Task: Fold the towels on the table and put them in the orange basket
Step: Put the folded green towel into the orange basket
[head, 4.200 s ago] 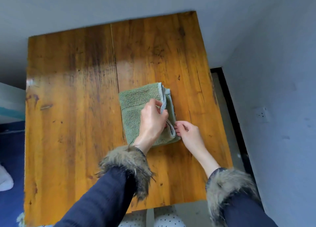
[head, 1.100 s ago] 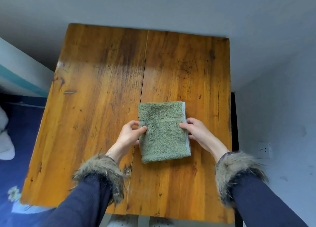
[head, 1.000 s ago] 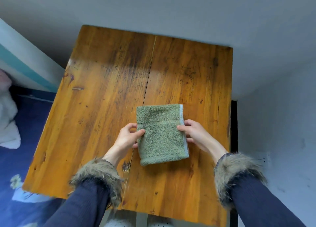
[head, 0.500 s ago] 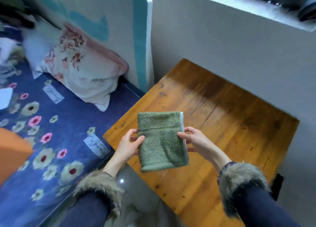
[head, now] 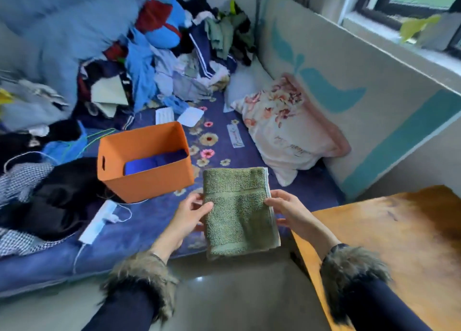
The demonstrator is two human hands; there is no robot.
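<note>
We were at the carrying step: the folding looked finished, and the green towel (head: pixel 239 211) hung in the air between the table (head: pixel 389 251) and the bed (head: pixel 149 221), clear of both. Our left hand (head: pixel 188 214) pinched its left edge, thumb on top, and our right hand (head: pixel 287 209) pinched the right edge in the same way, so both hands were grasping the towel and nothing else. The towel's long axis ran away from us, its far short edge pointing toward the bed and its near edge sagging a little (the layered, light-trimmed side faced right). The orange basket (head: pixel 149 178) stood on the bed just beyond and to the left, with something blue (head: pixel 154 160) already lying inside. In our judgement, the next move called for swinging the towel left and forward over the rim, then lowering it flat onto the blue cloth so the fold held.
</note>
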